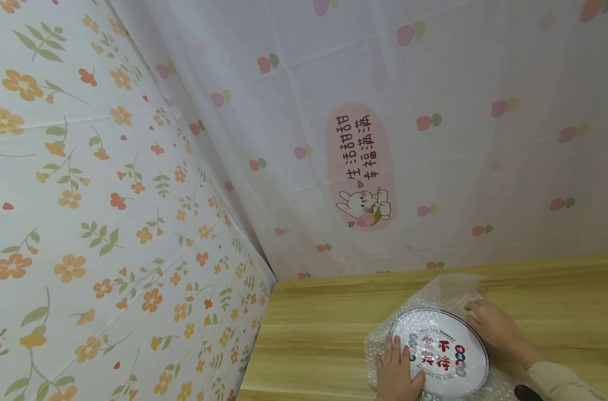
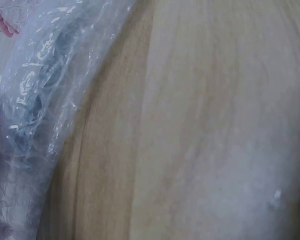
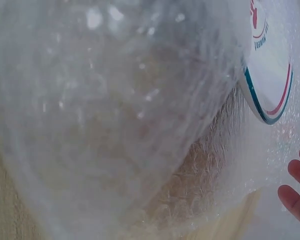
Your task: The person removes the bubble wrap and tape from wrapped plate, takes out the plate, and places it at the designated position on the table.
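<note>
A round white plate [image 1: 446,384] with red characters and a dark rim line lies on a sheet of bubble wrap [image 1: 449,289]. Clear wrap also covers its left part. My left hand [image 1: 396,373] rests on the wrapped left side of the plate, fingers spread and fairly straight. At the plate's upper right edge is my right hand [image 1: 496,331], its fingers extended over the wrap. The right wrist view shows separated fingertips [image 3: 292,200] below the plate's rim [image 3: 270,117], while a raised fold of wrap [image 3: 115,100] fills the foreground. My right thumb is hidden.
The wood-grain table [image 1: 304,340] meets a flowered cloth wall [image 1: 133,234] on the left and a strawberry-print cloth [image 1: 484,167] behind. A black rounded object [image 1: 526,393] shows beside the right sleeve [image 1: 559,381]. In the left wrist view, wrap [image 2: 55,75] runs along bare wood [image 2: 190,125].
</note>
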Available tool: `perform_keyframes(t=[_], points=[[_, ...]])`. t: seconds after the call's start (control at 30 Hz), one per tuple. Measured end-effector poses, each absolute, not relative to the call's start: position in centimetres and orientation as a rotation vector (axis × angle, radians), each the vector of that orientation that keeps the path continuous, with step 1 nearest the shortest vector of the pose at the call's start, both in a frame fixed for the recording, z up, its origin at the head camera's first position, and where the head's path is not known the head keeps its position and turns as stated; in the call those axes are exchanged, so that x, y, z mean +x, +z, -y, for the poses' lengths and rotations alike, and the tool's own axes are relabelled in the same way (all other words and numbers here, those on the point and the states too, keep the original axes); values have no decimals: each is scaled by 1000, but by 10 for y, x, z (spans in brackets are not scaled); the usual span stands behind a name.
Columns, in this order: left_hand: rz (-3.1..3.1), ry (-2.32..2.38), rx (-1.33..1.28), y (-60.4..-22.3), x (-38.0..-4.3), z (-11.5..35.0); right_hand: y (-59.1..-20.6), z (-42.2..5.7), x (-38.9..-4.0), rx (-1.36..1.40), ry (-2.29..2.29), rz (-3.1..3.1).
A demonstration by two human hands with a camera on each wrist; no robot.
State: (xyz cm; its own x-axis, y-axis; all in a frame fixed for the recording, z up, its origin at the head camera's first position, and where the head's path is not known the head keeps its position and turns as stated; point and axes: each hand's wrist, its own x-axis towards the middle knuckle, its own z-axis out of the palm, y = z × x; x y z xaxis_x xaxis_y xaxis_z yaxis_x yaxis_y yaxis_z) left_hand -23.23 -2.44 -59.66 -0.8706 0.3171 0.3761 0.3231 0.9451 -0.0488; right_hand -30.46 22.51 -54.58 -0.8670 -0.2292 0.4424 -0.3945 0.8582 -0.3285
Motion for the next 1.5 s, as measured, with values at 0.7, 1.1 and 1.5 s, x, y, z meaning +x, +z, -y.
perform_keyframes(t=[0.7, 1.1, 1.5], points=[[2683, -13, -456, -598, -232, 24, -547, -218, -295, 562, 495, 2584], [2685, -41, -462, -604, -235, 24, -555, -215, -296, 738, 418, 2359], [2696, -34, -459, -601, -233, 24, -558, -214, -293, 788, 390, 2318]])
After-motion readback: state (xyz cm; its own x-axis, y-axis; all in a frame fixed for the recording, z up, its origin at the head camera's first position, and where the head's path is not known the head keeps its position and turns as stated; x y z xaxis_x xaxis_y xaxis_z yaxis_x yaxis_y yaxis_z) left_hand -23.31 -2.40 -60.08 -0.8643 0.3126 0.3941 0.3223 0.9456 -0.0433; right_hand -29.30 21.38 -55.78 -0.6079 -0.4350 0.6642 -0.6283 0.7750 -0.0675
